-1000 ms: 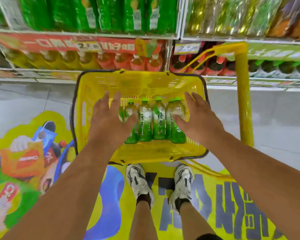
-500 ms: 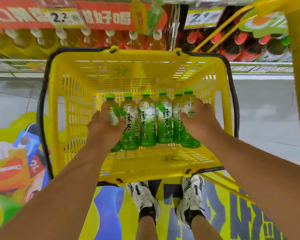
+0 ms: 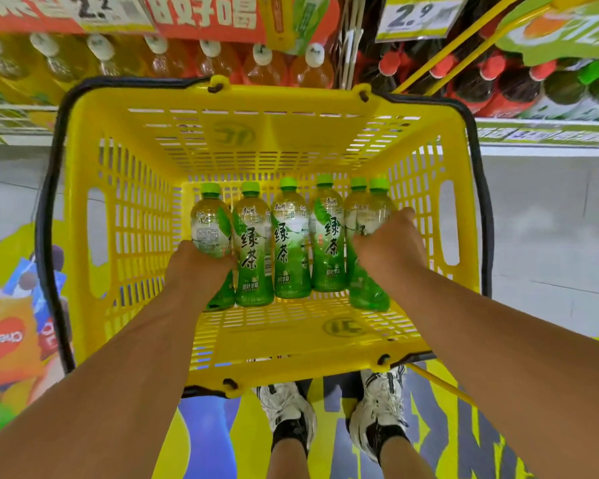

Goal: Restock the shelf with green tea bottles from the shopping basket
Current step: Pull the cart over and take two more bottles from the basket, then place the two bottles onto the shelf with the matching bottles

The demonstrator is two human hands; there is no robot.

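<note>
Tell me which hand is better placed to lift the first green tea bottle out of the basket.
Either, slightly the right. The right hand grips the rightmost bottle, which sits a little forward of the row. The left hand grips the leftmost bottle, packed against its neighbour in the basket.
</note>
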